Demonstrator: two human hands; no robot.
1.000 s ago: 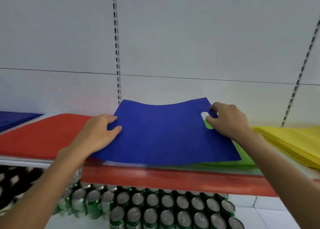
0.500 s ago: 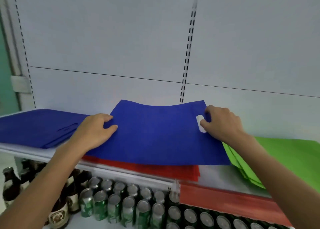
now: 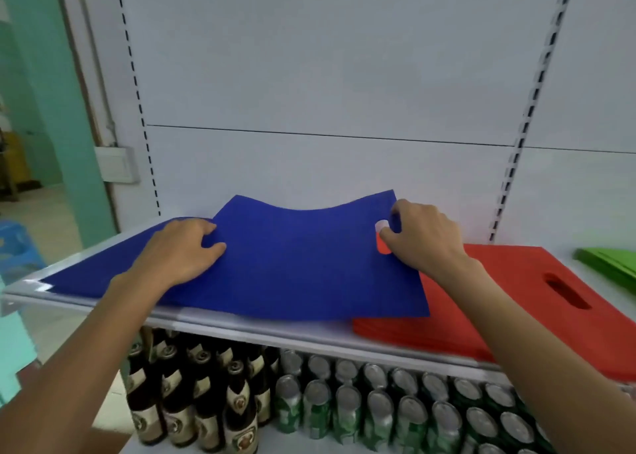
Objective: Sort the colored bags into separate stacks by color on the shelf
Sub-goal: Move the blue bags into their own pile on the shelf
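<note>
Blue bag (image 3: 309, 264) hangs between both hands just above the left half of the shelf (image 3: 241, 328), its middle sagging and its two far corners raised, so the far edge curves. The left hand (image 3: 179, 252) pinches the bag's left edge, thumb on top and fingers curled round the edge. The right hand (image 3: 425, 242) grips the right edge at the handle cut-out, with fingers curled there and one fingertip hooked at the hole; red and white show through the opening. Most of the blue bag lies over the blue stack (image 3: 99, 269), which rests flat on the shelf's left end, while its near right corner overlaps the left part of the red stack (image 3: 516, 281). That red stack sits just right of the blue one, a handle slot showing in its top bag. Farther right, apart from the red, a green stack (image 3: 612, 266) is cut off by the frame edge. Behind the shelf stands a white back panel (image 3: 309, 75). Below it, brown bottles (image 3: 206, 402) stand at the left and green cans (image 3: 378, 412) in rows to the right.
</note>
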